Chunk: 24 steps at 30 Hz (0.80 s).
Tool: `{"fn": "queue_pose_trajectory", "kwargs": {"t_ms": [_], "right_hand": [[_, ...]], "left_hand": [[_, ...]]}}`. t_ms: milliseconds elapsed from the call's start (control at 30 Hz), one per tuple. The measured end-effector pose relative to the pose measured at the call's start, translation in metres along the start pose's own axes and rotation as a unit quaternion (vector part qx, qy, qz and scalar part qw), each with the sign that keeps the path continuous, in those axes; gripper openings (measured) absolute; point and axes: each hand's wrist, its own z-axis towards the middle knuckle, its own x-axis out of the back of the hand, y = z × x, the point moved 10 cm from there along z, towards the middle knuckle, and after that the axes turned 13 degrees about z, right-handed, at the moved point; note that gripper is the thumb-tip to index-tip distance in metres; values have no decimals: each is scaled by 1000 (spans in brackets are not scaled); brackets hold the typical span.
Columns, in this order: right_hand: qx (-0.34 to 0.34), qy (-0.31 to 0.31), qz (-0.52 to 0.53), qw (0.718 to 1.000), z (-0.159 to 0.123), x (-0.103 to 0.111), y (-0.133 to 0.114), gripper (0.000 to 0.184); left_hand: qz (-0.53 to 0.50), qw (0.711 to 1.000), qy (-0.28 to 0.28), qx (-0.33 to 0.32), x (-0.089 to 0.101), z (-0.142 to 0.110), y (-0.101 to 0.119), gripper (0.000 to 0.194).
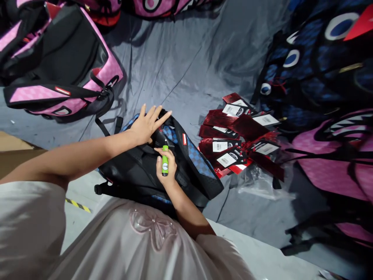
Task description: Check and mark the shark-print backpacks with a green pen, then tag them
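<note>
A black backpack (131, 171) with blue checkered panels lies at the table's near edge, close against my body. My left hand (145, 126) rests on its upper side with the fingers spread and stretched out, gripping nothing that I can see. Just below and to the right, my right hand (169, 165) is closed around a short green tube with black ends (165, 159) and a round white mark. The tube points away from me over the backpack's black part. What kind of tool it is cannot be told.
Red and black tags (230, 146) with white labels are piled to the right, beside clear plastic (262, 186). A pink and black backpack (67, 66) lies at the upper left. Blue checkered bags (309, 66) and a pink bag (326, 171) line the right side of the grey cloth (171, 58).
</note>
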Motion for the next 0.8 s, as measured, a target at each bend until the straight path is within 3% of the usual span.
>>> {"fn": "queue_pose_trajectory", "kwargs": {"t_ms": [233, 467, 700, 800], "right_hand": [[-15, -14, -18, 1000, -2, -1, 19, 29], [-41, 2, -33, 999, -12, -2, 28, 27], [-52, 5, -40, 998, -15, 0, 34, 26], [-57, 5, -32, 998, -19, 0, 35, 28]], "left_hand": [[-11, 999, 38, -5, 1, -6, -3, 119], [0, 999, 21, -29, -4, -5, 11, 134], [-9, 999, 53, -8, -5, -5, 6, 115], [-18, 998, 53, 19, -4, -8, 3, 115]]}}
